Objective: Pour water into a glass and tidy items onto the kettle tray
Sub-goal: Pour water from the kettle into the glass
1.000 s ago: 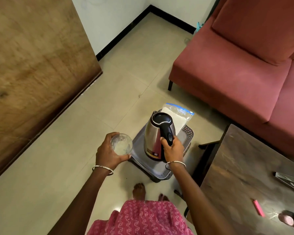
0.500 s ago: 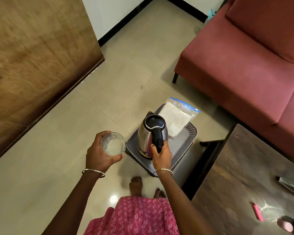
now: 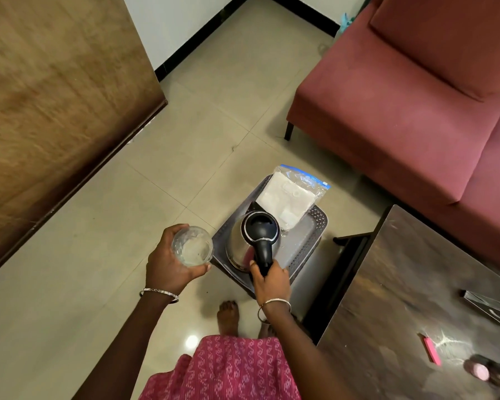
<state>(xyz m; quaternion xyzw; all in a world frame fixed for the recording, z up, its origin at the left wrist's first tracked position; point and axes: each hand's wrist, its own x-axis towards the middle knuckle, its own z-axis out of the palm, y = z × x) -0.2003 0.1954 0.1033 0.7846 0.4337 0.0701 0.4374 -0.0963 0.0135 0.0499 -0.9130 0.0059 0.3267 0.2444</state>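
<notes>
A steel kettle (image 3: 240,246) with a black lid and handle sits upright on the grey perforated tray (image 3: 309,246), which rests on a low stool on the floor. My right hand (image 3: 270,280) grips the kettle's black handle. My left hand (image 3: 168,265) holds a clear glass (image 3: 192,246) upright just left of the tray; the glass looks to have a little water in it. A clear zip bag (image 3: 292,197) with white contents lies across the tray's far end.
A dark wooden table (image 3: 416,298) stands at the right with a pink bar (image 3: 432,349), a small pink-capped bottle (image 3: 479,370) and a flat case on it. A red sofa (image 3: 401,90) is beyond. A wooden panel (image 3: 55,96) fills the left. My bare feet stand near the stool.
The kettle has come from a tilt to upright on the tray, still held. My left hand with the glass has stayed just left of it. The view has shifted slightly.
</notes>
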